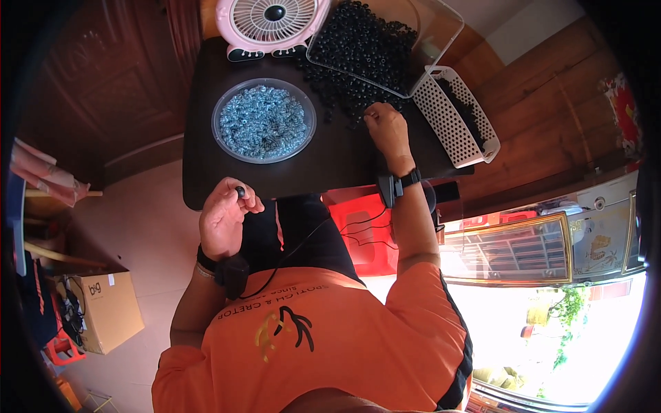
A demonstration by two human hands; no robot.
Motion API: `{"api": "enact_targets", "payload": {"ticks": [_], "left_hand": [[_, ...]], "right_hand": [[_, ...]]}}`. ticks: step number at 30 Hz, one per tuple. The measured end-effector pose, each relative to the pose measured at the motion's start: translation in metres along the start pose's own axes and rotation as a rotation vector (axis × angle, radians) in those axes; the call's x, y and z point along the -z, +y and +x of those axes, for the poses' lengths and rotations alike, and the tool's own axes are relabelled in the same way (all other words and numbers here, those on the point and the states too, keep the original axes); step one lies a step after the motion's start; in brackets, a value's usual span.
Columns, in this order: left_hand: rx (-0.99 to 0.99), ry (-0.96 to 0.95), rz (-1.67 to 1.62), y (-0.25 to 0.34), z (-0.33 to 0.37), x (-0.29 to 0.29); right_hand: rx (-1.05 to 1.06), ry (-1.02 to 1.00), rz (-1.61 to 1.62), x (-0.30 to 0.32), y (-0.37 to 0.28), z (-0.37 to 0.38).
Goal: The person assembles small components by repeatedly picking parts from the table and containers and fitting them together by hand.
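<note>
My left hand [226, 215], palm turned up in front of the table's near edge, pinches a small round black piece [239, 192] between its fingers. At the near edge of a heap of similar black pieces [372, 51], my right hand [387, 134] has its fingers curled together. Whatever is in them is too small or hidden to make out. Left of the right hand stands a round clear tub [217, 141] full of small glossy light-blue pieces [263, 122]. Both wrists wear black straps with small devices.
A clear rectangular bin [441, 51] lies tipped behind the black heap, with pieces spilling out. On the right sits a white perforated basket [447, 127] with black pieces inside. A pink fan [272, 20] stands at the back of the dark table [337, 168]. Beneath it is a red stool [365, 241].
</note>
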State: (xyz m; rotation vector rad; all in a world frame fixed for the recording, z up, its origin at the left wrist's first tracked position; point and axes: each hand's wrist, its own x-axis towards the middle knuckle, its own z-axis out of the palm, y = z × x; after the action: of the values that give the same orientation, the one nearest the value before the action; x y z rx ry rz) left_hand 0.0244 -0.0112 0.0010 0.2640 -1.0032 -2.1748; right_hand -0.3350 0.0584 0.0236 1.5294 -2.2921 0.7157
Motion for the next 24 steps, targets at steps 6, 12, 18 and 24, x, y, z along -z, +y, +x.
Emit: {"api": "enact_targets", "payload": {"ticks": [6,12,18,24], "left_hand": [[0.021,0.002,-0.006,-0.002,0.002,0.0],[0.035,-0.001,-0.009,-0.006,0.002,-0.003],[0.052,-0.005,0.008,-0.006,0.001,-0.009],[0.03,-0.037,-0.008,-0.005,0.006,-0.021]], "right_hand": [[0.303,-0.102,0.013,0.003,-0.029,-0.003],[0.248,-0.156,-0.111,-0.007,-0.026,0.0],[-0.081,-0.182,0.508,0.016,-0.065,-0.008],[-0.305,-0.477,1.456,0.021,-0.119,-0.026]]}}
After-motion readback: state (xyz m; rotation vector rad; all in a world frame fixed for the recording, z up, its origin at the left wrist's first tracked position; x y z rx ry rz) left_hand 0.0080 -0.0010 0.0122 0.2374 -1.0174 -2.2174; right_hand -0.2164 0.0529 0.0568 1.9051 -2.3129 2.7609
